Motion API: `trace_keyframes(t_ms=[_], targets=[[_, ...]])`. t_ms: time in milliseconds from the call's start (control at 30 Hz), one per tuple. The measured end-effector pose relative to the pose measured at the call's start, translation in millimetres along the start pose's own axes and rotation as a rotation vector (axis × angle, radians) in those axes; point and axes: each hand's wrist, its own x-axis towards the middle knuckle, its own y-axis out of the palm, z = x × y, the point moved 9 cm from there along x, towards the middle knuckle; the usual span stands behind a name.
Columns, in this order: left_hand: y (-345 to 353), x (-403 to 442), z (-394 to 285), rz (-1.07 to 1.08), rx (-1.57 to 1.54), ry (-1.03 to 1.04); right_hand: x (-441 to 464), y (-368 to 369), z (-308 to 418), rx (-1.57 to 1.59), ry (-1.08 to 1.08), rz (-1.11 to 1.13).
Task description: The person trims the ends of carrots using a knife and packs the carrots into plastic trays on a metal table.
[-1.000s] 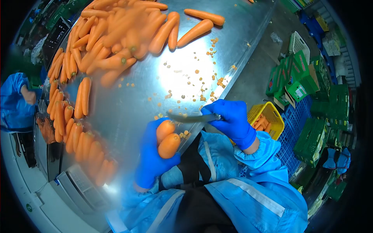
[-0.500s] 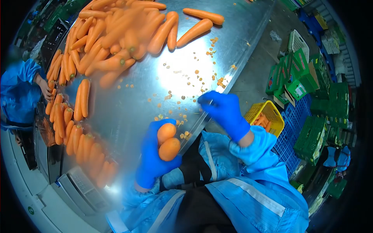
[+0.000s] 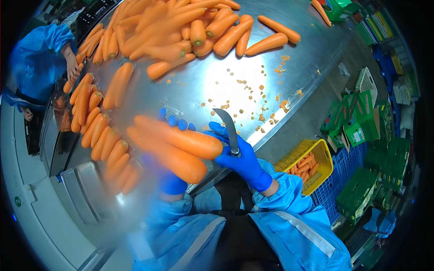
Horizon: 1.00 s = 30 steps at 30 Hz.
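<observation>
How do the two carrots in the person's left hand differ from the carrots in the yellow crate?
The two carrots are gripped in the left hand, while the crate carrots lie loose in the yellow crate. The two carrots form a side-by-side pair; the crate carrots make a jumbled heap. The two carrots are close to the camera and look large, whereas the crate carrots are farther off and look small. Both are orange.

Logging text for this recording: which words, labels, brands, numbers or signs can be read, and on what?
None reads with certainty.
Round green mark on the white panel: too small.
White label on a green carton: too small.
Print on the green box, top right: too blurred.
</observation>
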Motion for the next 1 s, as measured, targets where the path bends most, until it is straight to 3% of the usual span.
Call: trace_keyframes(t_ms=[300, 367, 433, 500, 567, 767, 933, 1000], targets=[[-11, -13, -40, 0.001, -0.087, 0.112, 23, 55, -3, -0.169, -0.044, 0.018], [-12, -15, -52, 0.039, -0.038, 0.140, 29, 41, -15, -0.075, 0.237, -0.070], [-13, -19, -60, 0.090, -0.051, 0.156, 40, 8, -32, 0.010, 0.357, -0.249], [-16, -23, -64, 0.088, -0.047, 0.177, 47, -23, -19, -0.135, 0.170, -0.436], [-23, -25, -67, 0.029, -0.023, 0.203, 48, -25, 7, -0.375, -0.014, -0.459], [-41, -16, -64, -0.094, -0.096, 0.176, 38, 43, 13, -0.285, 0.138, -0.056], [-41, -7, -61, -0.092, -0.023, 0.167, 45, 61, 20, -0.350, -0.101, -0.012], [-40, -3, -57, -0.108, -0.011, 0.168, 46, 54, 18, -0.267, -0.068, -0.083]])
